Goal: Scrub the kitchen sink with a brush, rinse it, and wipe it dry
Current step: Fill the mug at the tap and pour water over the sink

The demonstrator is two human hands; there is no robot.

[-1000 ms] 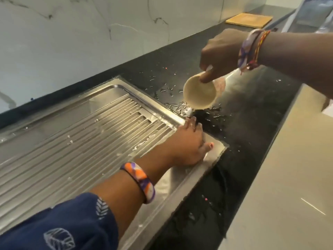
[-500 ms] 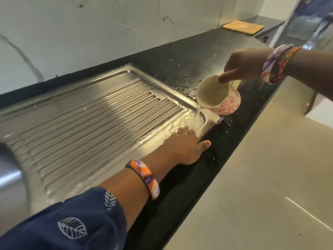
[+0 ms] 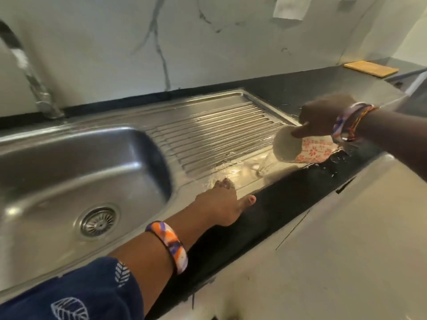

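rinsing the near edge of the sink's draining board with a cup of water

the right hand (image 3: 323,118), at the right of the frame, is gripping a tipped floral cup (image 3: 302,147) by its rim and pouring onto the wet draining board (image 3: 219,130); the left hand (image 3: 221,206), lower centre, is lying flat, fingers together, pressing the steel rim beside the basin (image 3: 69,172) at left; the cup is looking light but wet and slippery, so a full wrap round its body seems safer than the rim
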